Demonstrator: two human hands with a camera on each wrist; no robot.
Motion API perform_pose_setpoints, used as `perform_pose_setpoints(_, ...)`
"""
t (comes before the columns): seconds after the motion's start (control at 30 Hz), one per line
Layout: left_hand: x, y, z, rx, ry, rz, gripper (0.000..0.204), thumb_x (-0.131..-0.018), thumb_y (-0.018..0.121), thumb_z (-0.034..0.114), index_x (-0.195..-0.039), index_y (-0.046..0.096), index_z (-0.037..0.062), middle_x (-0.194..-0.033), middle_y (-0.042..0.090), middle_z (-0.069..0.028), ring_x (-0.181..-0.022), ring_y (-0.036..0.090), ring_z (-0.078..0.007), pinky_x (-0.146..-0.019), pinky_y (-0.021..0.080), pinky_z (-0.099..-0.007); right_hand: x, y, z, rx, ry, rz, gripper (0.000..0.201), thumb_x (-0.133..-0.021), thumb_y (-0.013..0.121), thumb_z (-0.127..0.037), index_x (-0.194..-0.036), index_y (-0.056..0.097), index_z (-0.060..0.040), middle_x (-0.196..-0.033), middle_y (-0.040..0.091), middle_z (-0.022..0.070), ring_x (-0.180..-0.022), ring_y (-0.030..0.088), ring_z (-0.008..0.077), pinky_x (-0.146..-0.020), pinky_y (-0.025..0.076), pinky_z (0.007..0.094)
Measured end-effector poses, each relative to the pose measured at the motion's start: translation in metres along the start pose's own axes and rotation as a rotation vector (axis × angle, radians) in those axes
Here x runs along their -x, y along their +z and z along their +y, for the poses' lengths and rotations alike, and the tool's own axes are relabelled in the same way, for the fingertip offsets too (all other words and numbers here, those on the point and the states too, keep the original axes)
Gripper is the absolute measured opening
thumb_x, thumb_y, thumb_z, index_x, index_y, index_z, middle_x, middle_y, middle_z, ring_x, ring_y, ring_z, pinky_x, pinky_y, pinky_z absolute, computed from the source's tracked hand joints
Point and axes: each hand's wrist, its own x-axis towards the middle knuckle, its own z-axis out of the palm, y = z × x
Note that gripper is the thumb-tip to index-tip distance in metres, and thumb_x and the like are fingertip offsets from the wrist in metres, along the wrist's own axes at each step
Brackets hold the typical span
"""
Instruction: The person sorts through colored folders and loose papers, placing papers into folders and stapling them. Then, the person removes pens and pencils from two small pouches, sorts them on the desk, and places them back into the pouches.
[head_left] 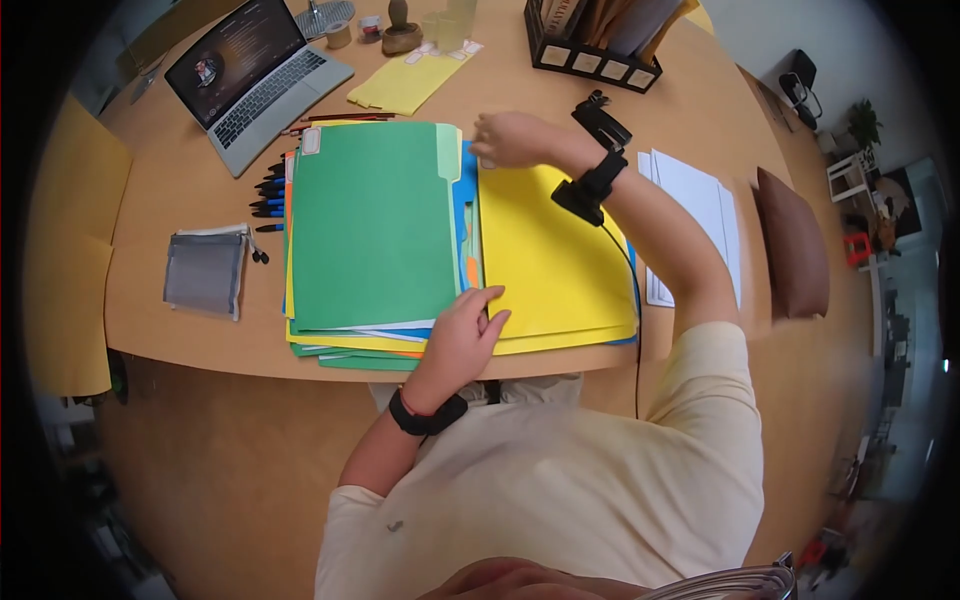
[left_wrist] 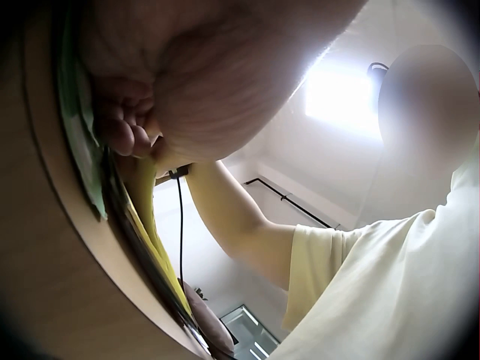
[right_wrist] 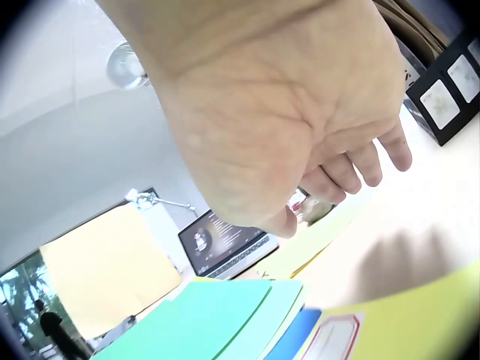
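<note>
Two stacks of file folders lie side by side on the desk. The left stack has a green folder (head_left: 375, 230) on top; the right one has a yellow folder (head_left: 560, 250) on top. My left hand (head_left: 462, 338) rests at the near left corner of the yellow folder, thumb and index finger over its edge. Above that folder's far left corner is my right hand (head_left: 515, 138), with nothing in it; its fingers hang loosely bent in the right wrist view. A white label with a red border (right_wrist: 332, 339) shows on the yellow folder.
Left of the stacks are several blue pens (head_left: 268, 200) and a grey mesh pouch (head_left: 205, 272). A laptop (head_left: 270, 100), yellow sheets (head_left: 412, 84) and a black file box (head_left: 590, 62) stand farther back. White papers (head_left: 692, 215) and a brown cushion (head_left: 792, 245) lie right.
</note>
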Motion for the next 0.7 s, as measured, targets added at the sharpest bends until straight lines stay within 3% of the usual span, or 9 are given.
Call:
perform_pose_setpoints(0.1,0.0,0.001,-0.001,-0.021,0.008,0.013,0.033,-0.096,0.076,0.008,-0.126,0.069,-0.004,-0.086,0.06,-0.0122,-0.064,0.054,-0.0181,-0.063,0.047,-0.0328,0.05,-0.001,-0.05,-0.144,0.109,0.156,0.041,-0.104,0.065,-0.04,-0.108,0.07,0.0004,-0.124,0.07,0.0258,-0.129,0.062,0.0447,-0.103,0.053,0.0513)
perform_pose_setpoints(0.2,0.001,0.005,-0.005,-0.032,0.008,0.024,0.033,-0.096,0.076,0.009,-0.126,0.069,-0.004,-0.088,0.061,-0.0135,-0.064,0.055,-0.0205,-0.064,0.048,-0.0347,0.071,0.01,-0.069,-0.243,0.114,0.349,0.043,-0.102,0.067,-0.039,-0.117,0.069,0.0021,-0.134,0.064,0.0279,-0.132,0.059,0.0461,-0.104,0.054,0.0514)
perform_pose_setpoints(0.23,0.001,0.005,-0.004,-0.033,0.006,0.025,0.034,-0.096,0.075,0.009,-0.126,0.069,-0.0041,-0.089,0.062,-0.015,-0.065,0.056,-0.0229,-0.064,0.048,-0.0367,0.069,0.016,-0.07,-0.274,0.142,0.295,0.052,-0.102,0.067,-0.04,-0.124,0.066,0.0064,-0.138,0.06,0.0308,-0.134,0.056,0.0465,-0.109,0.051,0.0502)
perform_pose_setpoints(0.37,0.0,0.006,-0.002,-0.057,0.008,0.038,0.033,-0.096,0.075,0.01,-0.126,0.069,-0.0036,-0.092,0.064,-0.0167,-0.066,0.059,-0.0253,-0.065,0.05,-0.0381,0.054,0.06,-0.057,-0.152,0.075,0.352,0.063,-0.101,0.068,-0.043,-0.125,0.062,0.0148,-0.14,0.058,0.0331,-0.133,0.057,0.0459,-0.116,0.046,0.0473)
perform_pose_setpoints(0.47,0.0,0.008,-0.007,-0.06,0.0,0.048,0.033,-0.096,0.075,0.01,-0.125,0.069,-0.0036,-0.093,0.065,-0.0168,-0.067,0.06,-0.0253,-0.066,0.05,-0.0376,0.054,0.04,-0.056,-0.245,0.078,0.205,0.06,-0.101,0.068,-0.044,-0.123,0.065,0.0115,-0.139,0.059,0.0312,-0.132,0.057,0.0468,-0.114,0.048,0.0463)
perform_pose_setpoints(0.57,0.001,0.009,-0.008,-0.058,0.024,0.068,0.033,-0.096,0.075,0.011,-0.125,0.069,-0.0041,-0.091,0.064,-0.0162,-0.068,0.059,-0.0248,-0.066,0.05,-0.0376,0.069,0.017,-0.055,-0.45,0.111,0.165,0.061,-0.102,0.067,-0.047,-0.131,0.066,0.0077,-0.147,0.058,0.0294,-0.136,0.056,0.0455,-0.116,0.046,0.0431)
perform_pose_setpoints(0.67,0.002,0.011,-0.009,-0.051,0.025,0.085,0.032,-0.096,0.076,0.01,-0.125,0.071,-0.0034,-0.084,0.06,-0.0076,-0.069,0.053,-0.0143,-0.065,0.046,-0.0295,0.102,0.018,-0.058,-0.42,0.192,0.439,0.065,-0.104,0.065,-0.049,-0.144,0.063,0.0019,-0.158,0.053,0.0257,-0.142,0.054,0.043,-0.119,0.043,0.0403)
perform_pose_setpoints(0.7,0.002,0.011,-0.008,-0.047,0.001,0.075,0.032,-0.096,0.076,0.01,-0.125,0.07,-0.0032,-0.085,0.06,-0.0069,-0.069,0.052,-0.0138,-0.065,0.046,-0.029,0.121,0.007,-0.061,-0.452,0.205,0.387,0.066,-0.106,0.064,-0.048,-0.152,0.058,-0.0006,-0.165,0.046,0.024,-0.147,0.05,0.0408,-0.122,0.04,0.0399)
